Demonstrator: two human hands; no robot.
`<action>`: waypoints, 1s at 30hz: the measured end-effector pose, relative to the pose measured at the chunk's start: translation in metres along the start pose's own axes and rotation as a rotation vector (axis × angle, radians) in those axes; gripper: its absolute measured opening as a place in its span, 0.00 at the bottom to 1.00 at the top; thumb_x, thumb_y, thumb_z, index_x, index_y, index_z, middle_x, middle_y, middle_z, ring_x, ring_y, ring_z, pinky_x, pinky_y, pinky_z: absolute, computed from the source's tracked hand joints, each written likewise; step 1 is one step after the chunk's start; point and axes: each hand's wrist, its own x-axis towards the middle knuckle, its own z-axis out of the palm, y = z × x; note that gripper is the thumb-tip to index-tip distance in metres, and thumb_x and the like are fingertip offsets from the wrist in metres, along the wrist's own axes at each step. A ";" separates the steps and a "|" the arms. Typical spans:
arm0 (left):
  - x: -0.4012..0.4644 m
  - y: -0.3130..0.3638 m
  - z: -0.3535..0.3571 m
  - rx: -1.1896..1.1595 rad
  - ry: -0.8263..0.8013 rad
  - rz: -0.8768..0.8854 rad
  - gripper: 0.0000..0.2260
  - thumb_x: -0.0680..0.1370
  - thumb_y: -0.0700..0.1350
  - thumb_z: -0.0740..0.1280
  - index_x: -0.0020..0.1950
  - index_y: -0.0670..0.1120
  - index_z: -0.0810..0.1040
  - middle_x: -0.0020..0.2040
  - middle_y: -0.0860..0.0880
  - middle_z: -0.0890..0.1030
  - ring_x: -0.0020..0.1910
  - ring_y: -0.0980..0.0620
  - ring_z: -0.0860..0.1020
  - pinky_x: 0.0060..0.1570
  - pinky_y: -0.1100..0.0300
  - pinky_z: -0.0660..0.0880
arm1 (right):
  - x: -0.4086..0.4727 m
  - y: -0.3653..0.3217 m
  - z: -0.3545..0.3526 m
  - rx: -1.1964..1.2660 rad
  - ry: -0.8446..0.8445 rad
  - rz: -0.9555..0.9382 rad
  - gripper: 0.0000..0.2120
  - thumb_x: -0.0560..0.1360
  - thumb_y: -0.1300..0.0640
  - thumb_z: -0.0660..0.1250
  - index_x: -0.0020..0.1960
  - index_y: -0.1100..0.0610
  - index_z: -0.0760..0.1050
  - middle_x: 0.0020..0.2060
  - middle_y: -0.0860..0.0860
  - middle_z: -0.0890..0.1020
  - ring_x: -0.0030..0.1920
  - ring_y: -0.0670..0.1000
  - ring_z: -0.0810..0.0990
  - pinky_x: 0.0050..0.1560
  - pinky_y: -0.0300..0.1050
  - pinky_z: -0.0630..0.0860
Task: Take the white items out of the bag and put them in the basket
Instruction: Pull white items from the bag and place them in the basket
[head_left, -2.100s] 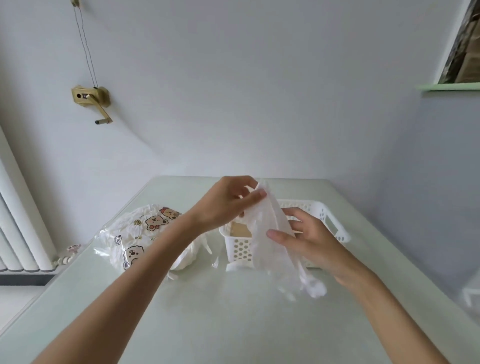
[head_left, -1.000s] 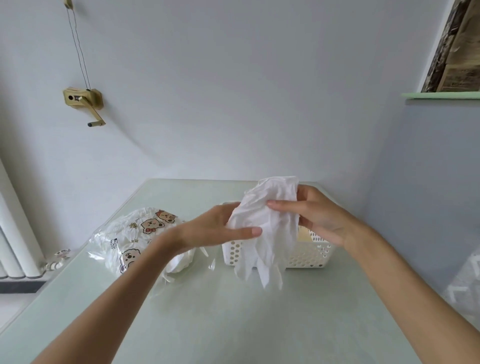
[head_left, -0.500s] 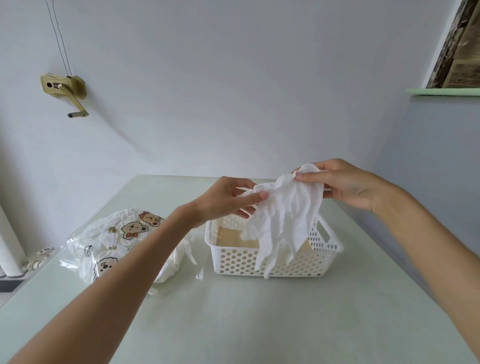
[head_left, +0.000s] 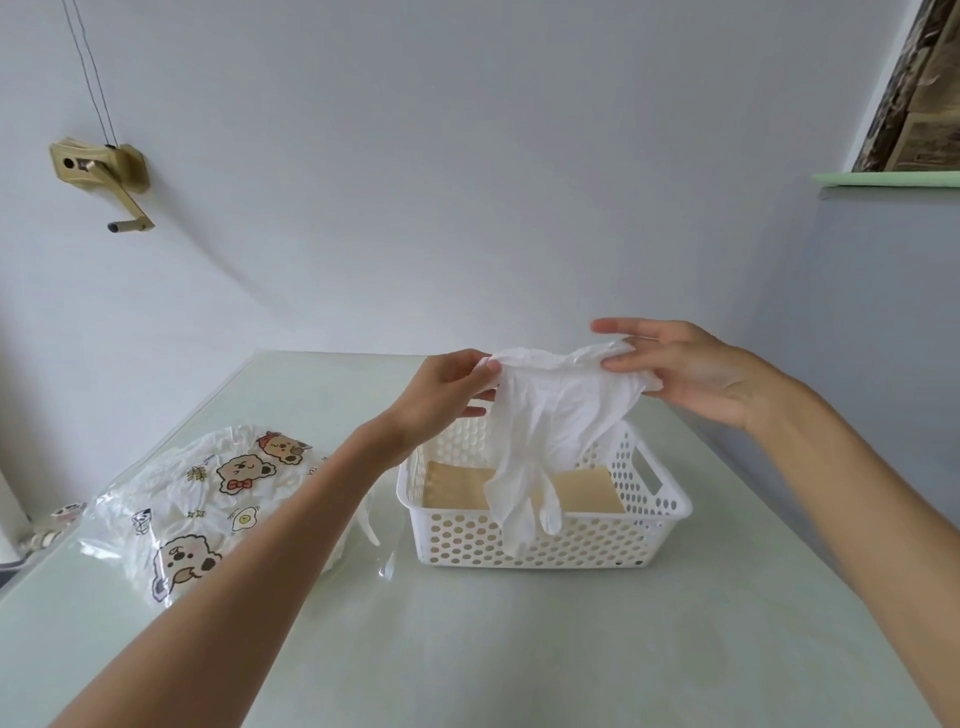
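- Head view: I see the left hand (head_left: 441, 387) and right hand (head_left: 675, 366) each pinching the cuff of a white glove (head_left: 558, 415), spread above the basket (head_left: 670, 512).
- Glove fingers dangle over the basket's front rim.
- Step: placement. Next I would lower it inward, then release.
- The bag (head_left: 208, 499) lies to the left.
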 end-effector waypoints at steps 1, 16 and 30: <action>0.004 -0.001 0.000 0.038 0.014 -0.002 0.10 0.82 0.47 0.60 0.54 0.45 0.79 0.49 0.51 0.82 0.51 0.56 0.81 0.52 0.65 0.76 | 0.001 -0.001 0.001 -0.096 -0.005 0.043 0.20 0.68 0.67 0.71 0.57 0.53 0.78 0.49 0.52 0.83 0.49 0.49 0.82 0.52 0.39 0.78; 0.039 0.014 -0.037 0.821 0.128 -0.082 0.08 0.79 0.49 0.64 0.55 0.54 0.81 0.56 0.49 0.82 0.58 0.45 0.77 0.60 0.53 0.72 | 0.019 0.040 0.043 -0.270 0.231 0.035 0.08 0.75 0.62 0.69 0.53 0.54 0.77 0.49 0.55 0.83 0.41 0.49 0.82 0.35 0.36 0.77; 0.071 -0.049 0.029 1.187 -0.217 0.158 0.10 0.76 0.49 0.70 0.56 0.51 0.76 0.53 0.54 0.80 0.48 0.53 0.77 0.46 0.60 0.72 | 0.056 0.113 0.017 -1.329 0.093 0.268 0.10 0.73 0.67 0.61 0.53 0.59 0.67 0.43 0.53 0.74 0.40 0.53 0.74 0.31 0.41 0.66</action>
